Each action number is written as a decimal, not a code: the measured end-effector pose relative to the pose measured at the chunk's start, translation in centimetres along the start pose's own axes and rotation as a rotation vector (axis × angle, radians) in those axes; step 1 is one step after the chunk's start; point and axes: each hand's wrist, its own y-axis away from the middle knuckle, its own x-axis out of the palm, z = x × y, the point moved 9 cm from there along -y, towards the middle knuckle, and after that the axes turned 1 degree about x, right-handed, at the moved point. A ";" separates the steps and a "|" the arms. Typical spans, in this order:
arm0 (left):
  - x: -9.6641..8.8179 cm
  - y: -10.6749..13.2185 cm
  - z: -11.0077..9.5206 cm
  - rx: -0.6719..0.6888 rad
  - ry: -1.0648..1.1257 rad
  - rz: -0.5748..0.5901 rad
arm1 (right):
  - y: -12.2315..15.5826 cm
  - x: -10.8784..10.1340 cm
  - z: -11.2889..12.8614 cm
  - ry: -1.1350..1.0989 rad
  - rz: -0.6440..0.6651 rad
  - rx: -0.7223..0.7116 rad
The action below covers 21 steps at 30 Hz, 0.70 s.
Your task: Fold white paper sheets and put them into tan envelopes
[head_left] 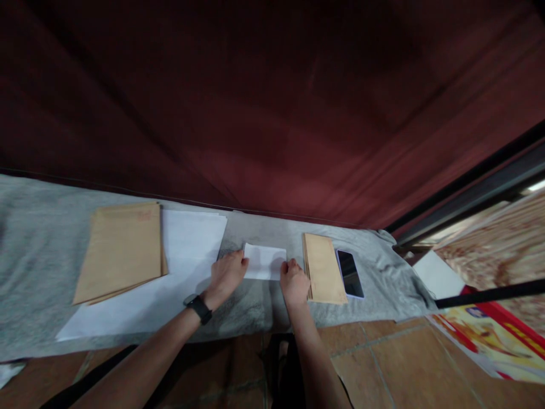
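Note:
A small folded sheet of white paper lies on the grey cloth between my two hands. My left hand is closed at its left edge, with a dark watch on that wrist. At the right edge, my right hand is curled with its fingers on the paper. Close beside the right hand sits a stack of narrow brown envelopes. Left of my left hand are large white sheets, partly covered by a pile of bigger brown envelopes.
A phone with a dark screen lies right of the narrow envelopes. Grey cloth covers the surface, backed by a dark red fabric. Black metal bars and a colourful red-and-yellow box are at the right, above a tiled floor.

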 end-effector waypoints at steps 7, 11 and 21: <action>0.2 -0.1 0.0 0.014 0.003 -0.026 | -0.1 0.0 0.1 -0.002 -0.003 -0.006; 0.4 -0.1 0.0 0.001 -0.019 -0.024 | 0.1 -0.1 0.1 -0.001 -0.030 -0.008; 0.6 -0.5 0.2 0.006 0.010 -0.013 | 0.5 -1.1 1.6 -0.093 -0.229 -0.201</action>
